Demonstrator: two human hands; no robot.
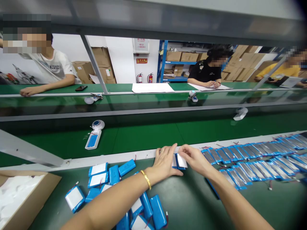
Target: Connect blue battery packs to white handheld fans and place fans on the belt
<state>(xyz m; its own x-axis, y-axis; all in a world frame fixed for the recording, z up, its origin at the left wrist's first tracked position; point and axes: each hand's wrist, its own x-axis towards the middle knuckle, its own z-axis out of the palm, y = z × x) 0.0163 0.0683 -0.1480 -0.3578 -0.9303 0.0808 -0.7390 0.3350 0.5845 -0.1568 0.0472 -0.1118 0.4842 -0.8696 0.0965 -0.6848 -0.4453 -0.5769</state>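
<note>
My left hand (165, 161), with a gold bracelet at the wrist, braces a blue battery pack (177, 165) on the green bench, thumb on the near side and fingers on the far side. The fingers of my right hand (193, 156) pinch a white rectangular pad (182, 160) over that pack. Whether the pad is fully stuck down I cannot tell. A second white surface shows beside it, partly under my left hand. Loose blue battery packs (158, 210), some with white pads on top, lie in a pile to the left and below my left forearm.
Rows of blue-edged battery packs (247, 171) with grey faces and thin leads line the right side. An open cardboard box (45, 188) with white contents stands at left. Beyond the bench rail, white devices (94, 137) lie on a green conveyor (148, 134). Several people sit opposite.
</note>
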